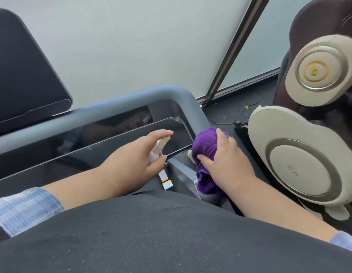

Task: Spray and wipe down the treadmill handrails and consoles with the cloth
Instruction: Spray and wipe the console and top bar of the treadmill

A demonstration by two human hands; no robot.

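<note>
My left hand (143,152) grips a small white spray bottle (158,147), index finger on its nozzle, over the right end of the glossy black console panel (92,152). Just to its right, my right hand (224,160) presses a bunched purple cloth (204,146) onto the right handrail (198,115), where the grey rail bends down from the top bar (112,107). The cloth wraps the rail and hides that stretch of it. A black screen (23,75) stands at the upper left.
A brown and beige massage chair (297,158) stands close on the right. Thin black cables (238,113) lie on the dark floor behind the rail. Frosted glass panels with a dark frame post (236,46) close off the far side. My black shirt fills the foreground.
</note>
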